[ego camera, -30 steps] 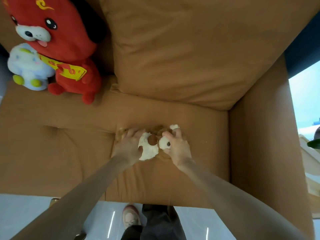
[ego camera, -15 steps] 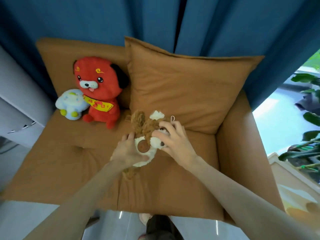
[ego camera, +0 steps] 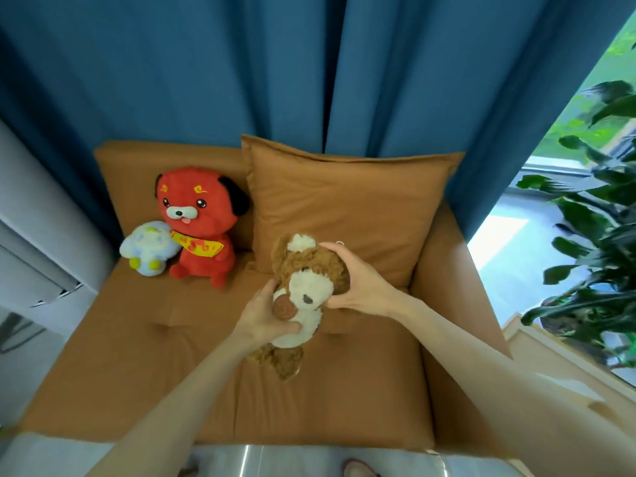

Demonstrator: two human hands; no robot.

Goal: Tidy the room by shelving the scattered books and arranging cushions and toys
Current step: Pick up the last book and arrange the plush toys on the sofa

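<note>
A strip of glossy pale floor (ego camera: pixel 292 463) and the tip of a shoe (ego camera: pixel 358 471) edge the bottom of the view, where a person's two bare forearms reach out over a tan sofa seat (ego camera: pixel 137 356) with tufted dimples. Above the middle of that seat, both hands hold a brown-and-white plush toy (ego camera: pixel 311 287) with its face toward the camera and its brown feet dangling. The left hand (ego camera: pixel 265 316) cups the white belly from the left, thumb curled across the front and fingers wrapped behind. The right hand (ego camera: pixel 358 280) grips the brown head from the right, fingers curled over the top.

Further back, at the left of the seat, a red plush dog (ego camera: pixel 198 218) sits upright against the backrest, a pale blue plush (ego camera: pixel 148 247) touching its side. A large tan cushion (ego camera: pixel 344 208) leans against the backrest just right of the dog, directly behind the held toy. Deep blue curtains (ego camera: pixel 241 63) hang full-height behind the sofa. A white unit (ego camera: pixel 34 235) stands at the left, and a leafy green plant (ego camera: pixel 592 253) stands beside a bright window at the right.
</note>
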